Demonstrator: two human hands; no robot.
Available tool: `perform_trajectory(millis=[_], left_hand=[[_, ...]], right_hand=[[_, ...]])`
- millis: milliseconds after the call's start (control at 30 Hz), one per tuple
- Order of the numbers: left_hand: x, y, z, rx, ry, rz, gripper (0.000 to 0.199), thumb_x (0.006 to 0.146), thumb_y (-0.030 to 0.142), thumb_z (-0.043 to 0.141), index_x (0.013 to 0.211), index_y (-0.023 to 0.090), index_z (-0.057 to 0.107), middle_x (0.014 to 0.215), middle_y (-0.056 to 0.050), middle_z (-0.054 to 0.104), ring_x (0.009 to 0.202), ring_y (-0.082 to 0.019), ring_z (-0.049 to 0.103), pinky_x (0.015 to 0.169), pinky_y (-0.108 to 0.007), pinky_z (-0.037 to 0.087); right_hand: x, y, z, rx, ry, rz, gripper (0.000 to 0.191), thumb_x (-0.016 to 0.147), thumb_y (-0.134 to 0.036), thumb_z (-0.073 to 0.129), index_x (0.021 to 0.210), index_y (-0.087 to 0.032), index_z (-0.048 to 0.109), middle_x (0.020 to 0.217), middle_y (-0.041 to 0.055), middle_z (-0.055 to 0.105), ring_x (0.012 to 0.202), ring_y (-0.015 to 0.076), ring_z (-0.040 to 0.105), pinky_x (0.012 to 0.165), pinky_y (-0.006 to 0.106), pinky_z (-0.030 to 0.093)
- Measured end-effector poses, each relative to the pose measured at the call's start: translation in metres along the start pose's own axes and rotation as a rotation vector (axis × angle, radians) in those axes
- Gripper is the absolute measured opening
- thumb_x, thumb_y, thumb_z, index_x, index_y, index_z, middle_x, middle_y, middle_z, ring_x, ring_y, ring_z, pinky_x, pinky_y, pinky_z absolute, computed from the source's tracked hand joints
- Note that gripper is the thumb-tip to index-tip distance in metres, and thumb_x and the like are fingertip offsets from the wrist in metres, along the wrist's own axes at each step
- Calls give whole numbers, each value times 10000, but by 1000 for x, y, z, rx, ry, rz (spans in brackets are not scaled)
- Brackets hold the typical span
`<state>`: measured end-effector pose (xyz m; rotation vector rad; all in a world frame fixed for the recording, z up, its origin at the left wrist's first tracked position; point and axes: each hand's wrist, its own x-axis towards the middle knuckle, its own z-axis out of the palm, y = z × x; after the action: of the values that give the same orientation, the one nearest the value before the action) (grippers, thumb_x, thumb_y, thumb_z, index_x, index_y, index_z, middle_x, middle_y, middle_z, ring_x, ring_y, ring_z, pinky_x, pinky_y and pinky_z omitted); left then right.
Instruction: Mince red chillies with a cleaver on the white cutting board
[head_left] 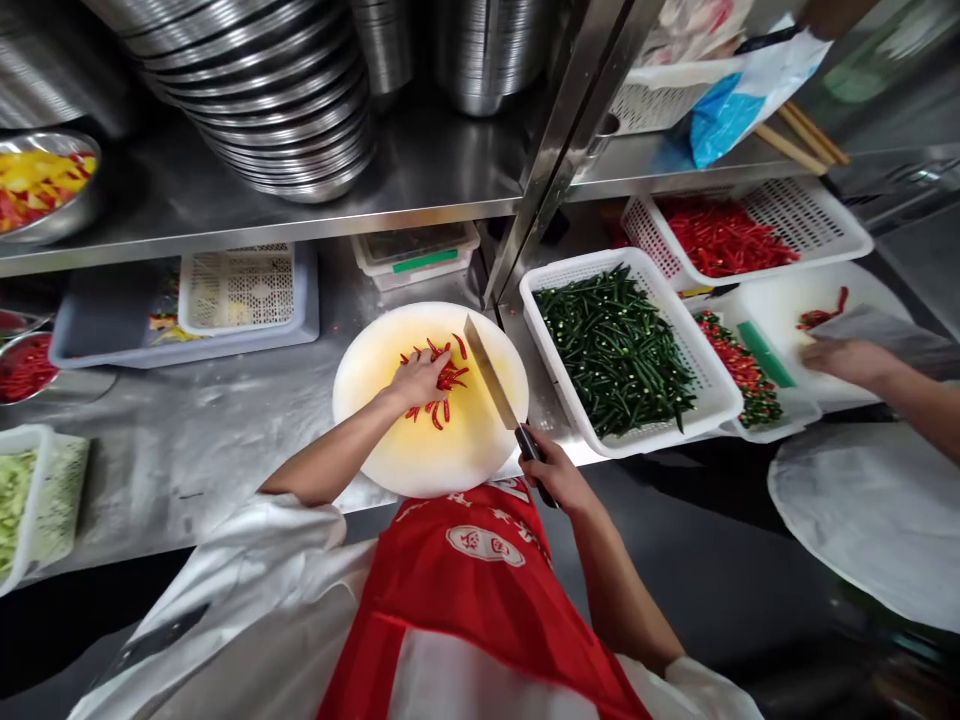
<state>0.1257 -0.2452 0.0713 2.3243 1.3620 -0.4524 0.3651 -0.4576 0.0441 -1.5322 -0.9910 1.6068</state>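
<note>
A round white cutting board with a yellowish middle lies on the steel counter. My left hand is spread, palm down, over a small pile of red chilies on it. Part of the pile is hidden under the palm. In my right hand is the black handle of a cleaver. Its blade rests over the board's right side, just right of the chilies and apart from my left hand.
Right of the board sits a basket of green chilies, with a basket of red chilies behind. A co-worker's hand is at another board. A steel shelf with stacked bowls overhangs the counter.
</note>
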Motion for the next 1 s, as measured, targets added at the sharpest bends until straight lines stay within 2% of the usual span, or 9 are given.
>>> perform_trajectory(millis=[100,200,267,400,500,600,733,833,1000], left_hand=[[-9,-9,1,-16,-2,-8,939,767,454,701,1578,311,250,1574,-156,288,1398,-414,336,1044,-479,418],[-12,-16,-1,-14,2,-122,976,739,508,721,1576,329,253,1628,-144,202,1431,-435,285,1046,-509,416],[-9,-18,-2,4,-11,-161,1039,705,547,750,1581,312,243,1648,-151,155,1468,-450,208,1101,-555,350],[4,-13,2,5,-14,-49,1004,711,534,766,1565,270,308,1601,-162,280,1467,-406,247,1178,-541,247],[7,-11,10,-102,103,-31,754,817,441,690,1497,237,438,1448,-133,477,1361,-320,422,1151,-432,341],[-2,-16,18,-295,285,-42,704,817,408,700,1454,201,480,1436,-107,490,1339,-264,455,1161,-359,353],[-27,-21,28,-404,499,-222,346,915,349,556,1212,202,655,1263,-89,606,1214,-232,551,1098,-358,423],[-39,-11,35,-341,457,-226,242,921,345,548,1039,218,718,1136,-81,661,1129,-239,585,1064,-373,441],[-41,13,38,-120,272,-310,246,876,338,615,1061,222,728,1138,-94,655,1120,-290,577,1022,-419,439]], right_hand=[[3,6,-5,116,-46,46,758,690,-238,581,1438,-178,470,717,-54,566,519,100,487,505,238,406],[5,7,-14,176,-74,78,779,674,-239,593,1441,-183,462,712,-57,568,509,98,475,488,232,384],[7,6,-22,189,-109,78,760,665,-234,585,1419,-199,492,695,-60,557,507,98,462,484,229,372],[13,2,-42,114,-225,77,753,654,-199,545,1407,-232,524,678,-60,548,508,104,447,480,226,362],[20,1,-54,75,-294,73,776,658,-189,530,1433,-225,500,661,-68,542,499,101,440,483,222,357],[26,2,-61,98,-328,47,781,661,-176,514,1441,-209,476,626,-84,523,492,94,424,486,213,347],[31,6,-65,127,-352,42,733,680,-178,499,1412,-210,480,617,-90,526,485,88,422,492,208,356],[34,9,-68,144,-361,62,723,687,-201,503,1409,-213,475,626,-89,533,470,85,423,477,204,359],[36,11,-70,117,-375,87,757,699,-235,510,1451,-211,433,584,-100,520,459,96,432,448,197,369]])
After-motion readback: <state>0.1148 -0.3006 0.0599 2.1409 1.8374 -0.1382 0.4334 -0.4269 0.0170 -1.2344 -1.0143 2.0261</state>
